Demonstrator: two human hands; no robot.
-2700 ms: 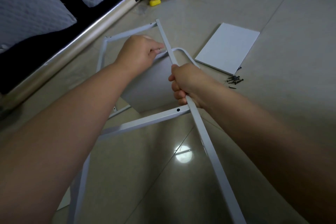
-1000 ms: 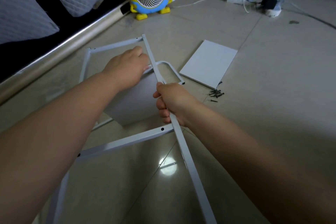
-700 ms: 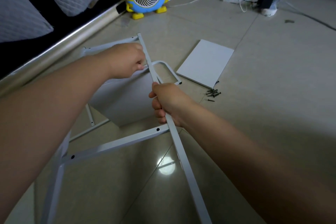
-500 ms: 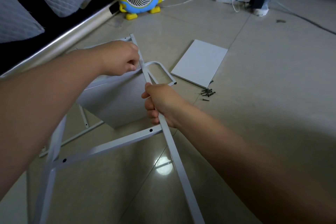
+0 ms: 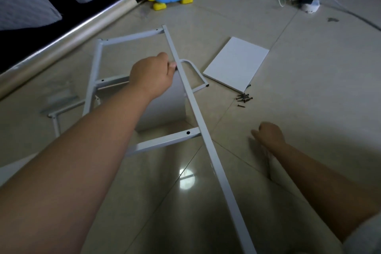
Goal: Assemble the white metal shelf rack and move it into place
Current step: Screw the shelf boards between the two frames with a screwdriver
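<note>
In the head view, the white metal frame (image 5: 194, 109) runs slantwise from upper centre to the bottom edge, raised over the tiled floor (image 5: 309, 88). The left hand (image 5: 152, 76), at centre, has its fingers curled against the frame's long rail and grips it. The right hand (image 5: 268, 134), lower right, is off the frame and blurred, so its grip cannot be told. A loose white panel (image 5: 237, 64) and dark screws (image 5: 244, 98) lie at right of centre.

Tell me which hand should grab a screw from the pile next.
Right. The right hand is free, low over the floor on the same side of the frame rail as the screws. The left hand is up against that rail, on its far side from them.
</note>
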